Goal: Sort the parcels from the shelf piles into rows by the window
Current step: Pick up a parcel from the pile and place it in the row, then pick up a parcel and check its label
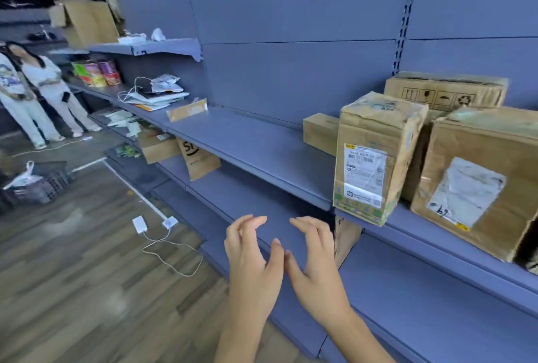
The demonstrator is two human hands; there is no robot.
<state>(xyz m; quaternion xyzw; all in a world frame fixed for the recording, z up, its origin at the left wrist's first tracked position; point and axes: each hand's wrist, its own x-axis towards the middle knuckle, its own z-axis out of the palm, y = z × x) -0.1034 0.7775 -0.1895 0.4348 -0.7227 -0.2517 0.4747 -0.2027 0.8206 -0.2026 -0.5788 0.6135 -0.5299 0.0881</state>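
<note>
Left grip point(251, 260) and right grip point(317, 266) both spread, empty. Labelled parcel point(375, 156) up-right of them; the box beyond it point(477, 179) is cut off by the frame edge.

A blue shelf point(256, 141) bears a tall labelled box point(375, 158) at its edge. A larger box point(471, 185) stands beside.

Matt blue metal shelf point(262, 141), creased brown cardboard parcels point(375, 156).

Left hand point(250, 263) and right hand point(316, 269) showing bare, slender fingers point(313, 231), short nails, forearms point(241, 333) running uncovered to the frame's edge
</note>
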